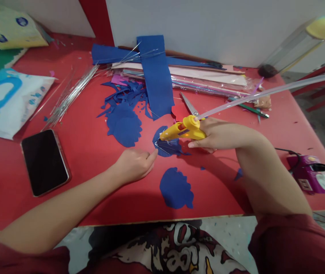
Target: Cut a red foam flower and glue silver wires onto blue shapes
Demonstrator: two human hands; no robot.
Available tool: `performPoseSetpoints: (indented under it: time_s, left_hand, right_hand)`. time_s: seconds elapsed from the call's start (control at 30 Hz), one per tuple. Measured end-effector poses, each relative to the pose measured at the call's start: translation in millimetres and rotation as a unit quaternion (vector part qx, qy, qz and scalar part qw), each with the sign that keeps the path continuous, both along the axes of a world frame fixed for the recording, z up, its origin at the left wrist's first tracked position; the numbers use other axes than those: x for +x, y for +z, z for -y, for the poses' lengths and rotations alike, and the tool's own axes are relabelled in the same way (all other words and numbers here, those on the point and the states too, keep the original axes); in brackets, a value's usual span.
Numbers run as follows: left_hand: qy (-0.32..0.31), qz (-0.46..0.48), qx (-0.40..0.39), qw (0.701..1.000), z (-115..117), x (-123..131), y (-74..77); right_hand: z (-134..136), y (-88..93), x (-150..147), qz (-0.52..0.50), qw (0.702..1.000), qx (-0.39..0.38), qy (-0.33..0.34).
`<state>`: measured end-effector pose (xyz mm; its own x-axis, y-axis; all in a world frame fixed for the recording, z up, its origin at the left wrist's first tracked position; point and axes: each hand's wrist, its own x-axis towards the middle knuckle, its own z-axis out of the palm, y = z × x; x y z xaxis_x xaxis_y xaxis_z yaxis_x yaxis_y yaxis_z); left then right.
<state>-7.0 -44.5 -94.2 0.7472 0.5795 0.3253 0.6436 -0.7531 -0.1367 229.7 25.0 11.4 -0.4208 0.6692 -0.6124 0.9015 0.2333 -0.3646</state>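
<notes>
My right hand is wrapped round a yellow hot glue gun, with a long clear glue stick coming out of its back. The gun's nozzle is over a blue cutout on which thin silvery wires fan out from one point. At that cutout's lower left edge is my left hand, fingers curled together; whatever they pinch is hidden. Another scallop-edged blue cutout lies nearer to me. More blue cutouts are stacked to the left. Behind the gun lie partly covered scissors.
Blue scraps and blue strips lie at the back, beside a bundle of wires. A phone and wipes pack are at left. A purple power socket with cables sits at the right edge of the red table.
</notes>
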Motion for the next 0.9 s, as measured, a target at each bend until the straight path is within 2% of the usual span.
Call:
performPoseSetpoints:
  time_s: [0.2, 0.47, 0.9]
  left_hand:
    - [-0.005, 0.017, 0.020, 1.000, 0, 0, 0.1]
    - [0.001, -0.004, -0.019, 1.000, 0, 0, -0.4]
    - [-0.006, 0.024, 0.022, 0.999, 0, 0, -0.3]
  right_hand:
    - [-2, 4.0, 3, 0.011, 0.998, 0.022, 0.055]
    - [-3, 9.8, 4, 0.017, 0.999, 0.015, 0.044]
    - [-5, 13.4, 7, 0.023, 0.999, 0.018, 0.040]
